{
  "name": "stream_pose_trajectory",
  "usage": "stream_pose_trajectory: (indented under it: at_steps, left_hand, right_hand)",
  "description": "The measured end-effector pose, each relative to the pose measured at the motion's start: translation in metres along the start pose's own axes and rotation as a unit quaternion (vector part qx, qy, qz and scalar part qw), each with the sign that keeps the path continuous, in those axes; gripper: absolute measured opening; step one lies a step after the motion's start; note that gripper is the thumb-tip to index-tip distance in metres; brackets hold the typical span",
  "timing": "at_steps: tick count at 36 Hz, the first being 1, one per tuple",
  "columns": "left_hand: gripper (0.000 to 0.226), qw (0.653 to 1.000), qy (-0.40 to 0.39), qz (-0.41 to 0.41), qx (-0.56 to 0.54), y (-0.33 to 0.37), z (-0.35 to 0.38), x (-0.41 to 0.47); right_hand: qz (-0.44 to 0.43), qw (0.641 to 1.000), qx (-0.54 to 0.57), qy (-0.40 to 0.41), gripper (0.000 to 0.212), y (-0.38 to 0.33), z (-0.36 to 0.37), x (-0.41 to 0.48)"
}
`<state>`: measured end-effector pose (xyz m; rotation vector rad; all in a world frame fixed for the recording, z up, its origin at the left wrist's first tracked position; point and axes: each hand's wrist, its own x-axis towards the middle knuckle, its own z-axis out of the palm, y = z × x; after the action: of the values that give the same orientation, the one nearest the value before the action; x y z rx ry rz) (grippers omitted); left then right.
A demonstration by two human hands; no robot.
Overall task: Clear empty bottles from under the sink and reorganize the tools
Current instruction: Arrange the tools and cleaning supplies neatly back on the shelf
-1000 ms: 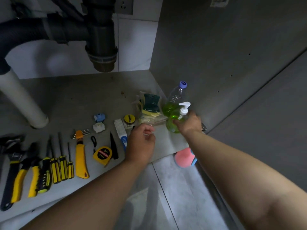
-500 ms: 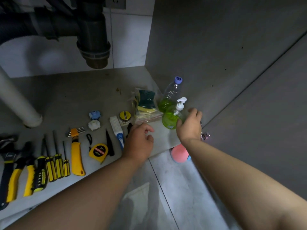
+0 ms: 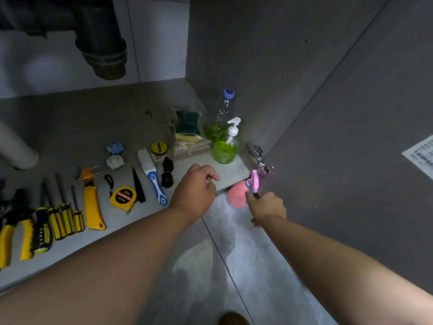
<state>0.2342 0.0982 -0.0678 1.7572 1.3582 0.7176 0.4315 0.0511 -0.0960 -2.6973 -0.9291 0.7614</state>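
Observation:
A green pump bottle (image 3: 225, 147) stands at the cabinet floor's right front corner, with a clear bottle (image 3: 221, 113) holding green liquid behind it. On the tile floor below the cabinet edge sits a pink spray bottle (image 3: 237, 195). My right hand (image 3: 267, 207) is closed around its trigger head. My left hand (image 3: 195, 190) hovers loosely curled over the cabinet's front edge, holding nothing. Tools lie in a row on the cabinet floor (image 3: 93, 127): yellow-handled pliers (image 3: 16, 233), screwdrivers (image 3: 63, 216), a yellow utility knife (image 3: 92, 205), a tape measure (image 3: 123, 198).
A dark drain trap (image 3: 103, 50) hangs at upper left and a white pipe (image 3: 16, 148) stands at far left. A bag of sponges (image 3: 187, 134), a blue-handled brush (image 3: 153, 177) and a door hinge (image 3: 257, 156) lie near the bottles. Grey cabinet wall and door rise on the right.
My right hand let go of the green pump bottle, dropped down to the tile floor and closed on the pink spray bottle's head. The left hand barely moved.

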Motion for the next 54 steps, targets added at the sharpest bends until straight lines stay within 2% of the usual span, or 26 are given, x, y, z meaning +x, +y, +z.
stream_pose_trajectory:
  at_steps: [4,7,11,15,18,21,23,25,28,34,36,40,45,48,50,52,54]
  left_hand:
    - [0.027,1.000,-0.007,0.004,0.007,-0.002,-0.002,-0.003]
    - [0.026,1.000,-0.017,0.003,0.013,-0.007,-0.003,-0.005]
    - [0.025,0.999,-0.037,-0.008,0.027,-0.013,-0.007,-0.004]
    - [0.028,0.996,-0.076,-0.038,0.034,-0.017,-0.009,0.000]
    - [0.061,0.988,-0.129,-0.072,0.040,-0.016,-0.011,0.001]
    - [0.099,0.977,-0.182,-0.100,0.044,-0.013,-0.011,-0.001]
    - [0.105,0.973,-0.205,-0.107,0.023,-0.010,-0.012,-0.004]
    - [0.088,0.973,-0.205,-0.104,0.018,-0.010,-0.014,-0.006]
    - [0.065,0.980,-0.166,-0.106,0.023,-0.010,-0.018,-0.007]
    - [0.050,0.992,-0.071,-0.108,-0.009,-0.012,-0.026,0.000]
    - [0.045,0.991,-0.063,-0.111,-0.032,-0.013,-0.026,0.003]
    - [0.065,0.987,-0.097,-0.108,-0.067,-0.013,-0.017,0.002]
    - [0.080,0.988,-0.092,-0.122,-0.016,-0.018,-0.010,-0.001]
    - [0.081,0.987,-0.099,-0.128,-0.001,-0.019,-0.017,-0.001]
    - [0.079,0.989,-0.086,-0.121,-0.003,-0.017,-0.022,-0.001]
    - [0.076,0.991,-0.045,-0.123,-0.030,-0.012,-0.026,-0.001]
    - [0.074,0.990,0.001,-0.128,-0.054,-0.008,-0.027,-0.001]
  right_hand:
    - [-0.016,0.998,0.029,0.058,0.068,-0.009,-0.002,0.007]
    - [-0.039,0.994,0.029,0.096,0.055,-0.016,-0.004,0.009]
    - [-0.077,0.991,0.028,0.101,0.037,-0.016,-0.005,0.004]
    - [-0.167,0.981,0.018,0.092,0.025,-0.012,-0.016,-0.003]
    - [-0.249,0.965,0.067,0.053,0.018,-0.017,-0.033,-0.014]
    - [-0.315,0.935,0.158,-0.037,0.015,-0.027,-0.047,-0.029]
    - [-0.330,0.911,0.231,-0.091,0.016,-0.035,-0.053,-0.038]
    - [-0.340,0.893,0.275,-0.110,0.017,-0.040,-0.055,-0.044]
    - [-0.337,0.881,0.317,-0.103,0.014,-0.041,-0.053,-0.047]
    - [-0.268,0.864,0.416,-0.096,0.014,-0.044,-0.040,-0.040]
    - [-0.254,0.855,0.443,-0.093,0.009,-0.047,-0.036,-0.036]
    - [-0.265,0.858,0.429,-0.101,0.009,-0.055,-0.028,-0.035]
    - [-0.312,0.843,0.422,-0.115,0.010,-0.067,-0.028,-0.038]
    - [-0.317,0.834,0.437,-0.112,0.008,-0.069,-0.034,-0.034]
    - [-0.290,0.840,0.449,-0.092,0.019,-0.068,-0.033,-0.034]
    - [-0.233,0.867,0.433,-0.076,0.039,-0.067,-0.026,-0.036]
    - [-0.183,0.896,0.388,-0.112,0.055,-0.065,-0.017,-0.041]
